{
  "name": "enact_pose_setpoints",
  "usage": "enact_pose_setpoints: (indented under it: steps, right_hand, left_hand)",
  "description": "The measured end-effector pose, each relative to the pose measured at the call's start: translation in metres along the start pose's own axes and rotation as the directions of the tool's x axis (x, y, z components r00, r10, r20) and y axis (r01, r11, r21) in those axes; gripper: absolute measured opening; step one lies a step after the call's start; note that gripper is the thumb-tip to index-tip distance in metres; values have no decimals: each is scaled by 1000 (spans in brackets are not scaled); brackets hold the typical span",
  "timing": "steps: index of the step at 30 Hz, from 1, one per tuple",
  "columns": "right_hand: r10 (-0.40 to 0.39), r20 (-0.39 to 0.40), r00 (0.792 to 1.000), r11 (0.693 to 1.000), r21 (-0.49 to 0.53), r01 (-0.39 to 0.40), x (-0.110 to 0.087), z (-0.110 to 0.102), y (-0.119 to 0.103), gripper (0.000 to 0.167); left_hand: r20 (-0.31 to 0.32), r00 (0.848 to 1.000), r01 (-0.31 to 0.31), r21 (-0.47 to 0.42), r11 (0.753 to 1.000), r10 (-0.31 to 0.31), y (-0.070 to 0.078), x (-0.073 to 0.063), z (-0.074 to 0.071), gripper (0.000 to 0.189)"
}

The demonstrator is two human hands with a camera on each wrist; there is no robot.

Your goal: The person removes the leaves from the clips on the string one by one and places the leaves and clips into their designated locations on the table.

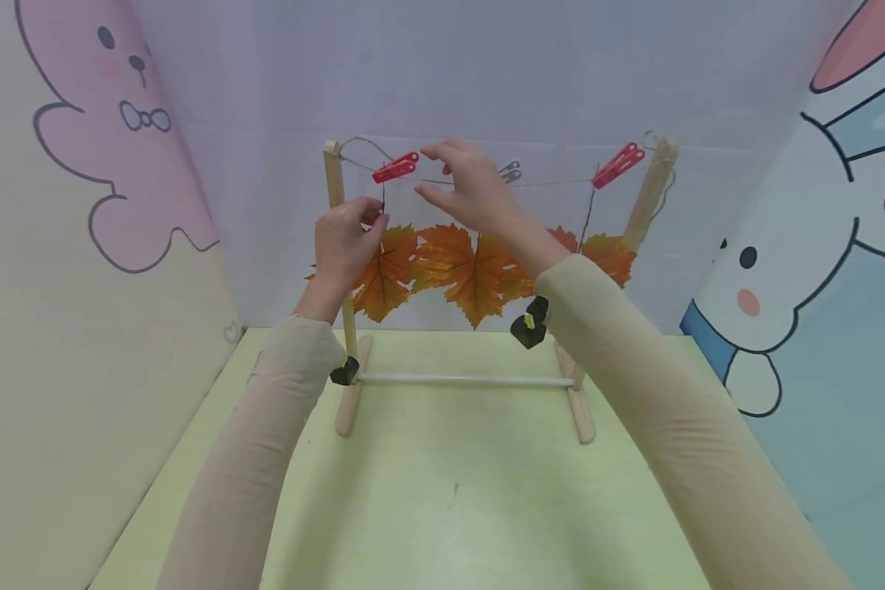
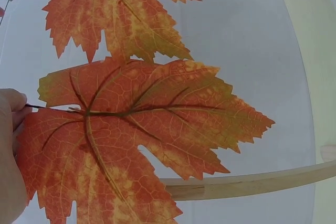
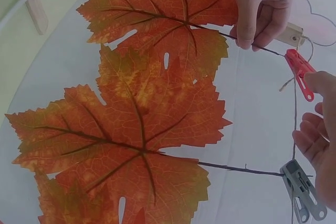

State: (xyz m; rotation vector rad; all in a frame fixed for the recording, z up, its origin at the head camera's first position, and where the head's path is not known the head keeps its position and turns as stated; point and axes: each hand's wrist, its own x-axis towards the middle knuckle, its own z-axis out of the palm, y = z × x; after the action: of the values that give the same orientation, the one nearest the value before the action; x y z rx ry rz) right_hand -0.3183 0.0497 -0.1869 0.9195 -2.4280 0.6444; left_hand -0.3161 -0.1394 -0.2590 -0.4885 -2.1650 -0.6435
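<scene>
My left hand point(image 1: 347, 238) pinches the thin dark stem of the leftmost orange maple leaf point(image 1: 383, 283), between thumb and fingertips. Just above, a red clothespin point(image 1: 396, 168) clips that stem to a twine line. My right hand point(image 1: 475, 184) is beside the clothespin's handle end, its thumb and fingers spread apart with nothing gripped. In the right wrist view the thumb overlaps the red clothespin point(image 3: 300, 72); contact is unclear. A middle leaf point(image 3: 142, 140) hangs by its stem from a grey clothespin point(image 3: 302, 190). Another red clothespin point(image 1: 617, 165) holds the right leaf, partly behind my sleeve.
The twine runs between two wooden posts, the left post point(image 1: 334, 176) and right post point(image 1: 652, 192). A white rod point(image 1: 465, 379) joins their feet on the pale table point(image 1: 450, 467). Cartoon-printed panels stand at both sides, and a pale cloth hangs behind.
</scene>
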Motion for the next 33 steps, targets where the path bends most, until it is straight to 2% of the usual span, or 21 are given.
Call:
enact_pose_setpoints:
  steps: [9,17,24,28,33]
  right_hand:
    - [105,89,990,994,-51,-101,7,-5,1,44]
    - [80,89,993,995,-62,-75,10,-5,-2,42]
    - [94,103,990,993,-81,-86,12,1,-1,41]
    - [103,85,991,993,-69,-97,13,2,-1,42]
    - [78,42,996,996,-41,-76,14,4,-2,38]
  left_hand:
    - [38,999,13,0,1000,-13,3,2,2,21]
    - [40,999,11,1,1000,-11,1,2,-1,20]
    - [56,998,19,-9,1000,-18,1,1,0,19]
    - [55,998,30,-18,999,-29,2,0,-1,19]
    - [59,998,21,-26,999,-19,3,-1,-1,19]
